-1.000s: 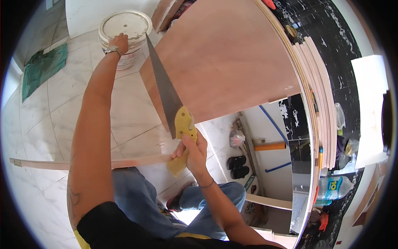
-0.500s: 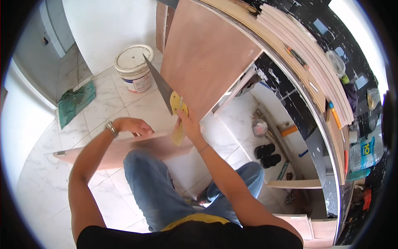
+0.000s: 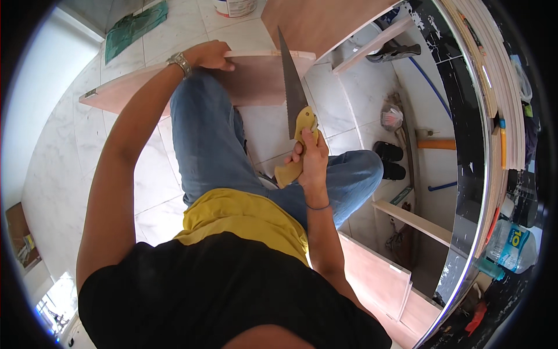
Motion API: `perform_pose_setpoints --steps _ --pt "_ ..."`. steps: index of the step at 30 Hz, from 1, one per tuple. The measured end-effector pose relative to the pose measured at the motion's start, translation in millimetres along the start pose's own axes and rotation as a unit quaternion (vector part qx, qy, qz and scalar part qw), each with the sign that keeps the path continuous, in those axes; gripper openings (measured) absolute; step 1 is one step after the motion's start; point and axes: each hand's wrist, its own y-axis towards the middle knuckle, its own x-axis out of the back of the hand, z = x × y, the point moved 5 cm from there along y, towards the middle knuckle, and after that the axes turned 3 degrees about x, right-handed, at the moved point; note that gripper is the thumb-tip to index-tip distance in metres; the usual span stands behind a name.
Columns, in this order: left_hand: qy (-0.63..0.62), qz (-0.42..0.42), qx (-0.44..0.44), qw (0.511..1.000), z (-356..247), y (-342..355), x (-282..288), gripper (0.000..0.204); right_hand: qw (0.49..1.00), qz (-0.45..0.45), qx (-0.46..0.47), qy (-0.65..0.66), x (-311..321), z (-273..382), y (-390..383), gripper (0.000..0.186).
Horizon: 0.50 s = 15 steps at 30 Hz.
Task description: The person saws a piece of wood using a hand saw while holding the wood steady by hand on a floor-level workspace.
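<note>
Pale tiled floor (image 3: 157, 168) spreads under the scene, with a green cloth (image 3: 133, 29) at the upper left. The left hand (image 3: 210, 55) was on the bucket (image 3: 235, 6) a second ago; it is now on the board (image 3: 256, 78), its grip bent over the upper edge. The board stands on edge across the left knee; whether the knee touches it, I cannot tell. The bucket is now beyond the board, partly out of view. Further right, the right hand (image 3: 314, 157) has kept its grip closed around the handle of the saw (image 3: 295, 93), whose blade points up in front of the board's right end, its toothed side to the left. So both hands now seem engaged, one steadying the board, one carrying the saw, with no cutting apparent. Then come the sandals (image 3: 388, 160) and, far right, a bottle (image 3: 514, 244) on the worktop (image 3: 505, 302).
</note>
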Motion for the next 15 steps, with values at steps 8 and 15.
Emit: perform_pose_setpoints --steps 8,15 --pt "0.060 0.066 0.093 0.992 -14 19 1 0.056 0.998 0.020 0.036 -0.037 1 -8 -11 0.019" --pt "0.008 0.046 0.049 0.998 -15 17 -1 0.057 0.999 0.003 -0.010 0.044 -15 -13 11 0.017"
